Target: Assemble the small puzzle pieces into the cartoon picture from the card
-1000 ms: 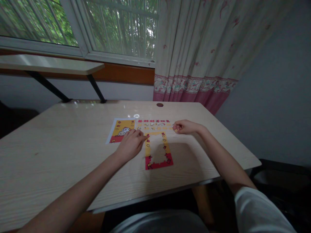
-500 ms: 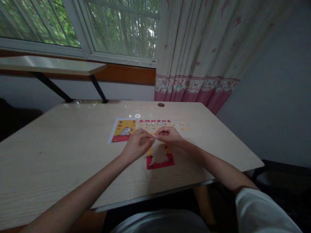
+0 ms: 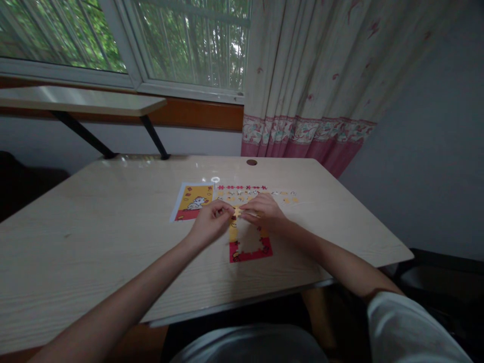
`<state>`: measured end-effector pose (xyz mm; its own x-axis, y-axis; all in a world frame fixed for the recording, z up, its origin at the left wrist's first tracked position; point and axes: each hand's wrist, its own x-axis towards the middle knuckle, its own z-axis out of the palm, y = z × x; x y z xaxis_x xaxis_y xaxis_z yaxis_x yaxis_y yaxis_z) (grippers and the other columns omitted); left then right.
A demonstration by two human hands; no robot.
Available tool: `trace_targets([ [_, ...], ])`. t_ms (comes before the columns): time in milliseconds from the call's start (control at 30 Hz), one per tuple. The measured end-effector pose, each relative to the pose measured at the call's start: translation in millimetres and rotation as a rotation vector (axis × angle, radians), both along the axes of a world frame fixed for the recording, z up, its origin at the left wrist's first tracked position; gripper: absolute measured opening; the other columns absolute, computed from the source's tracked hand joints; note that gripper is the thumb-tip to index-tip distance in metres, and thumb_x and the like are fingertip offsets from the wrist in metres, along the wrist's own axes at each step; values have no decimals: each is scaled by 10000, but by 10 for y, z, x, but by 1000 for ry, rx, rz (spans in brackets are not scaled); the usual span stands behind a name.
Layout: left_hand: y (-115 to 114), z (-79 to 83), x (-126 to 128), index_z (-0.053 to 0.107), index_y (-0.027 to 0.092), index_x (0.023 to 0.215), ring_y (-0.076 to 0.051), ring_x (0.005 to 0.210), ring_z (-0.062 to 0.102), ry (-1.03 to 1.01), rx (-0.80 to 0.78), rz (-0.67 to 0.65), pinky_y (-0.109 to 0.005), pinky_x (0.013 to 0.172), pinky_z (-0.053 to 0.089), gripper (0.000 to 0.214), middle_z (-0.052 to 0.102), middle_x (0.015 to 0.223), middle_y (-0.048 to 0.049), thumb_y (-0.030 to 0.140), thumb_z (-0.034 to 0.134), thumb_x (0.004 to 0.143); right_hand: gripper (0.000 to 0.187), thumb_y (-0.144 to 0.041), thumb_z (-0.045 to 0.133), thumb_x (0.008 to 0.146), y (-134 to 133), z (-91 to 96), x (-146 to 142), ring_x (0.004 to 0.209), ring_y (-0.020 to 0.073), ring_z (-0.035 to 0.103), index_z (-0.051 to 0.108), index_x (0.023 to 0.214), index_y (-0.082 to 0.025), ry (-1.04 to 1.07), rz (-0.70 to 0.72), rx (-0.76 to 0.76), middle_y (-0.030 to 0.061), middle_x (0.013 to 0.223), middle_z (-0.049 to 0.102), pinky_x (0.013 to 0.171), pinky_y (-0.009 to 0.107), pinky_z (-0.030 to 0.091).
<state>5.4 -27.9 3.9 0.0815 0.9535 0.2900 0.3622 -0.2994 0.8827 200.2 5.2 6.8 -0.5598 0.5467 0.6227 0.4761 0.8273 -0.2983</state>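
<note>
A part-built jigsaw frame [image 3: 249, 249] with yellow sides and a red bottom lies on the pale wooden table [image 3: 113, 237]. My left hand [image 3: 209, 223] and my right hand [image 3: 264, 212] meet over the frame's top edge, fingers pinched together on a small yellow puzzle piece [image 3: 237, 212] between them. A picture card [image 3: 192, 200] with a white animal on yellow and red lies just left of my left hand. Several loose pieces [image 3: 264, 193] are spread in rows beyond my hands.
A round cable hole [image 3: 251, 162] sits near the table's far edge. A second table top [image 3: 75, 100] on black legs stands under the window at the back left. A pink-hemmed curtain [image 3: 306, 80] hangs behind. The table's right edge drops off near a dark chair.
My right hand came left from the loose pieces with a piece and met my left hand over the frame's top. My left hand shifted slightly right and closed onto it.
</note>
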Motion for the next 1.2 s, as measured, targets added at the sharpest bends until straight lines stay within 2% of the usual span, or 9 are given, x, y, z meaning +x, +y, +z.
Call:
trace_targets([
  [133, -1, 2, -3, 637, 184, 671, -148, 679, 565, 35, 8, -29, -291, 660, 440, 161, 652, 692, -27, 283, 532, 744, 270, -446, 560, 839, -28, 19, 27, 830, 175, 589, 705, 963, -256, -125, -42, -27, 40, 844, 704, 833, 340, 355],
  [233, 19, 13, -41, 661, 189, 735, -160, 707, 571, 128, 43, -33, -307, 676, 450, 212, 662, 726, -33, 327, 512, 796, 267, -433, 556, 844, 23, 3, 45, 865, 188, 576, 706, 968, -251, -134, -77, -40, 53, 881, 699, 861, 353, 336],
  [367, 39, 33, -127, 696, 185, 883, -215, 851, 549, 520, 211, -2, -380, 793, 421, 235, 649, 886, -74, 306, 501, 834, 247, -407, 598, 822, 153, -56, 44, 881, 194, 574, 708, 936, -217, -104, -143, -131, 65, 900, 699, 857, 347, 341],
  [433, 39, 37, -153, 703, 183, 928, -242, 879, 521, 724, 261, 2, -403, 795, 407, 254, 621, 931, -93, 294, 491, 844, 225, -386, 624, 806, 204, -91, 31, 880, 190, 577, 709, 916, -209, -120, -154, -206, 60, 907, 700, 846, 337, 351],
  [533, 33, 34, -155, 703, 192, 962, -254, 874, 499, 888, 273, -1, -396, 759, 404, 261, 593, 951, -99, 308, 496, 851, 205, -365, 639, 794, 241, -140, 3, 898, 186, 578, 711, 902, -206, -159, -156, -279, 53, 919, 695, 854, 331, 355],
  [733, 31, 28, -140, 706, 210, 933, -248, 872, 482, 944, 290, 11, -384, 760, 392, 239, 580, 946, -88, 331, 518, 847, 216, -377, 634, 791, 244, -205, -18, 938, 192, 561, 709, 911, -215, -202, -148, -274, 44, 932, 678, 885, 345, 335],
  [933, 22, 44, -133, 708, 209, 924, -253, 875, 481, 944, 294, 11, -389, 762, 390, 247, 588, 934, -91, 341, 513, 849, 244, -358, 605, 817, 218, -192, -39, 950, 191, 533, 687, 994, -212, -207, -118, -267, 53, 977, 661, 877, 346, 323],
  [1200, 30, 44, -137, 711, 213, 898, -248, 857, 475, 959, 301, -4, -371, 744, 375, 244, 586, 919, -87, 349, 515, 847, 209, -359, 573, 850, 194, -174, -109, 908, 187, 511, 714, 928, -227, -248, -116, -244, 44, 928, 671, 827, 331, 306],
])
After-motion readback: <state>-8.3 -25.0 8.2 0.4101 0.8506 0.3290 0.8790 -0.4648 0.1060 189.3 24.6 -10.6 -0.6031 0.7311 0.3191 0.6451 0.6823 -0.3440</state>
